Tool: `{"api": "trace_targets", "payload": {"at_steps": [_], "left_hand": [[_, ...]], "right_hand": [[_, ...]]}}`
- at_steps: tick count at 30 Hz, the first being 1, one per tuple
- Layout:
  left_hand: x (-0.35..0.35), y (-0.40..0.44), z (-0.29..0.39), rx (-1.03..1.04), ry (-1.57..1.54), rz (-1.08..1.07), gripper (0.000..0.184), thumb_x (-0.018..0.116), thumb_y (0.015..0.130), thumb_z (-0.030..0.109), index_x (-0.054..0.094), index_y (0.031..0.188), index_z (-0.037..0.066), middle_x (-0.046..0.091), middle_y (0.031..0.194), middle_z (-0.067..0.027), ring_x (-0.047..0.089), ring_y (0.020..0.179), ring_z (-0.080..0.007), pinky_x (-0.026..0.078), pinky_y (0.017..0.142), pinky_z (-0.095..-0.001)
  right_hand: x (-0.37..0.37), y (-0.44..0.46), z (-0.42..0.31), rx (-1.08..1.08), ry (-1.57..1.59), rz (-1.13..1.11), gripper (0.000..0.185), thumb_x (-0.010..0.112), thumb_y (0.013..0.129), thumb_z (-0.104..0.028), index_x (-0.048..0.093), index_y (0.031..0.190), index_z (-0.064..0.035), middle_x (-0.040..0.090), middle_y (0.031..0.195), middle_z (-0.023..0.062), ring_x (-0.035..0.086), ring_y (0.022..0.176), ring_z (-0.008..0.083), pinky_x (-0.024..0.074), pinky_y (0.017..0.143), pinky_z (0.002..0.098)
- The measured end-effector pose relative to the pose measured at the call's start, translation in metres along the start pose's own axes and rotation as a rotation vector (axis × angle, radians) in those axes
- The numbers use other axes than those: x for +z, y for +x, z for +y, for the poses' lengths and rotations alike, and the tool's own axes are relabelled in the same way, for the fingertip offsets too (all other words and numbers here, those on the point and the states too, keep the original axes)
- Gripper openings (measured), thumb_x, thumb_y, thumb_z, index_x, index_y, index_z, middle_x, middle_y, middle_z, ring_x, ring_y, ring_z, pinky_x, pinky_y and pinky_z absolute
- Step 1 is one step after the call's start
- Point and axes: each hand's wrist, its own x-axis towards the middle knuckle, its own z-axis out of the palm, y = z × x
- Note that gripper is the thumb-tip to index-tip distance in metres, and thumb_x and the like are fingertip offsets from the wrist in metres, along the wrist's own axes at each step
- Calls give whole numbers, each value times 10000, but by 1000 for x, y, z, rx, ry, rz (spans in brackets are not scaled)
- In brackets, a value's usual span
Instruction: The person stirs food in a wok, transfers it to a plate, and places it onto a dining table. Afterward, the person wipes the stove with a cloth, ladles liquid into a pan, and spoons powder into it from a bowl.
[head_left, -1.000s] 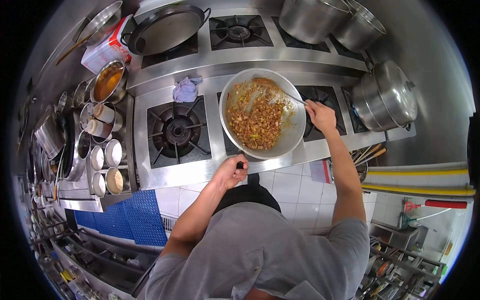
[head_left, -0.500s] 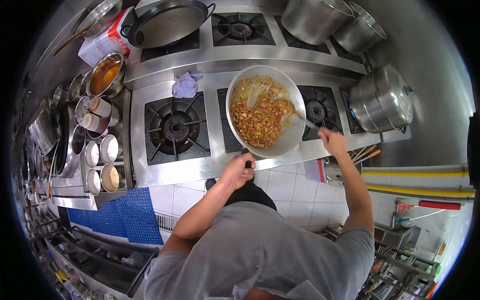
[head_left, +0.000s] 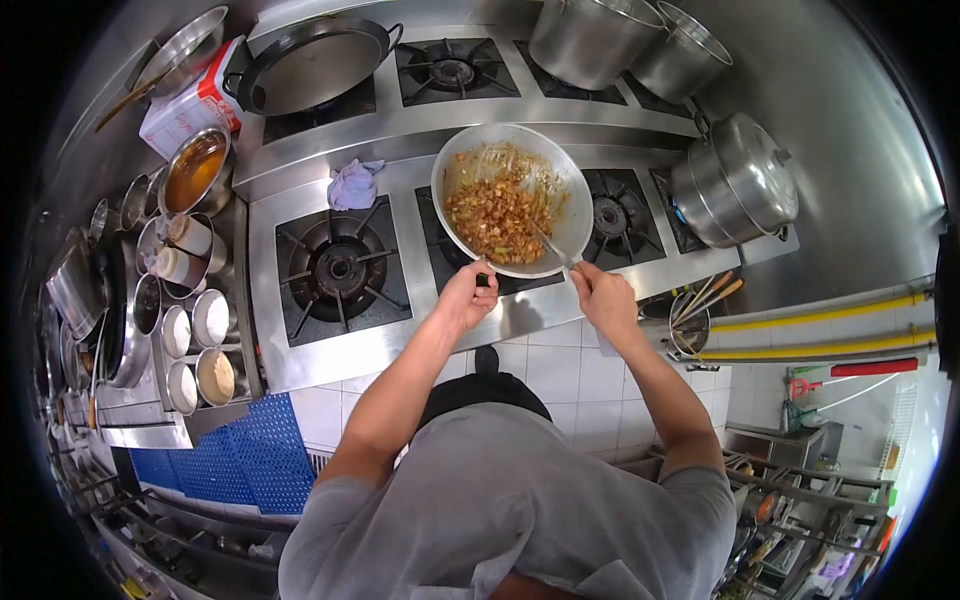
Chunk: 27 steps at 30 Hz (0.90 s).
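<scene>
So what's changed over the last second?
The right hand has brought the spoon from the far side of the pan to its near edge, closer to the left hand. Nothing was let go: the left hand still grips the pan's handle, and the food remains inside.

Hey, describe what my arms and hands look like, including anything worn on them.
Your left hand and right hand are ungloved. Both forearms are bare, with no watch or bracelet visible. Short, plain grey fabric sleeves cover your upper arms. Rings: can't tell.
</scene>
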Motion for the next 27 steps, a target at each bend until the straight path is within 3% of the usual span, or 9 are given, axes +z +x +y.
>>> {"api": "trace_targets", "payload": {"at_steps": [2,4,6,12,16,17,21,24,27], "left_hand": [[-15,6,-38,108,169,67,118,551,807,80,479,714,63,446,591,-23,338,434,-88,247,384,-224],[-7,-20,-61,30,151,-25,194,559,801,131,475,634,78,417,568,1,326,407,-77,295,405,-244],[-33,-9,-47,-61,37,-167,158,569,832,114,488,703,72,454,597,-7,334,407,-70,270,386,-207],[-36,-26,-48,-31,11,-58,126,569,848,99,491,767,42,495,656,-21,349,432,-49,253,358,-182],[-37,-32,-44,-31,-27,-68,95,565,843,81,494,799,36,502,674,-24,351,443,-47,246,356,-187],[-40,-29,-44,-17,-34,-58,92,568,841,74,493,810,31,506,681,-26,354,450,-48,256,372,-188],[-31,-37,-51,38,-6,-37,93,568,844,80,492,812,37,503,678,-27,351,457,-49,267,396,-181],[-17,-44,-63,85,69,46,96,568,844,85,493,798,46,497,678,-32,339,451,-58,275,414,-195],[-15,-34,-70,116,140,43,110,561,837,75,485,773,29,481,684,-49,339,447,-77,268,411,-256]], "right_hand": [[-6,3,7,-90,-63,104,221,629,923,-349,681,1011,-153,668,714,123,664,651,371,530,578,490],[-12,1,13,-112,-175,86,192,617,932,-332,667,1041,-181,646,711,107,659,621,356,527,560,470],[-6,5,26,-129,-232,57,180,604,941,-320,648,1063,-194,633,737,106,660,631,348,533,561,455],[41,85,64,-152,-256,130,208,581,952,-330,630,1082,-175,649,802,131,675,708,343,540,601,470],[67,92,92,-171,-324,-15,213,583,951,-327,634,1100,-184,654,808,127,675,706,340,543,609,464],[63,76,96,-265,-298,-68,219,579,953,-333,634,1109,-189,658,814,124,675,704,338,545,611,460],[0,26,90,-382,-325,-180,244,564,960,-359,637,1113,-183,674,846,119,676,703,331,549,619,446],[-16,12,100,-282,-356,-86,270,527,978,-386,637,1109,-177,673,828,130,675,697,342,550,612,455],[7,0,116,70,-416,-151,300,482,999,-397,663,1104,-182,690,799,176,673,699,423,549,641,526]]}}
